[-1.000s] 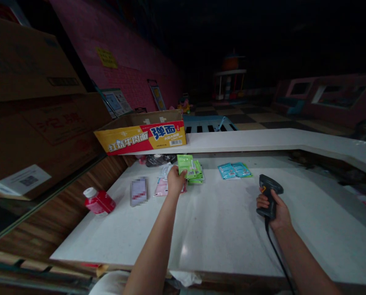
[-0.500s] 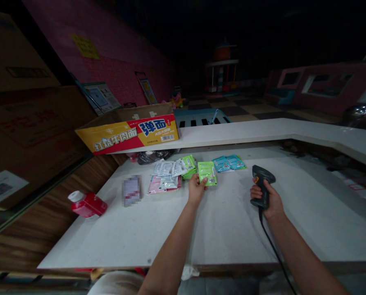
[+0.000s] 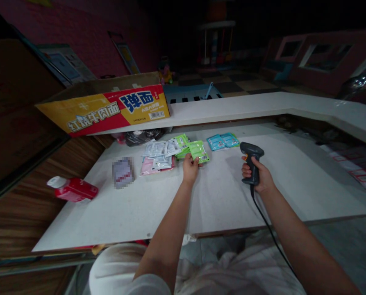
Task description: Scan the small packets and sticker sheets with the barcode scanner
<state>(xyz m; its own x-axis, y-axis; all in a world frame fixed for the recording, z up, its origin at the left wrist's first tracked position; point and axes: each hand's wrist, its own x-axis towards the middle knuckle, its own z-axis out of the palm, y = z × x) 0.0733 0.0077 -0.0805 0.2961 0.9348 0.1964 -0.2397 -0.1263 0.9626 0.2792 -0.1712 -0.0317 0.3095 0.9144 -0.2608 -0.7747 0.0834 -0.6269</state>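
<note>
My left hand (image 3: 190, 169) pinches the lower left edge of a green packet (image 3: 198, 150) between thumb and fingers. Left of that packet, more green packets (image 3: 182, 141) lie beside a heap of white packets (image 3: 160, 149), with pink packets (image 3: 148, 165) underneath. My right hand (image 3: 261, 174) is wrapped round the handle of a black barcode scanner (image 3: 252, 162), held upright over the white table (image 3: 222, 192). From its handle a black cable (image 3: 267, 225) runs down toward me. Two blue packets (image 3: 222, 141) lie between the scanner and the green packet, farther back.
A red bottle with a white cap (image 3: 75, 189) lies on its side at the left, with a blurred-out small item (image 3: 123, 172) nearby. An open yellow and red carton (image 3: 118, 108) stands on the raised white ledge (image 3: 232, 105). Under the ledge sits a dark plastic bag (image 3: 144, 136).
The view has tilted downward, so the table appears higher and my lap shows. The green packet in my left hand now looks more turned and nearer the heap. The scanner stays in my right hand.
</note>
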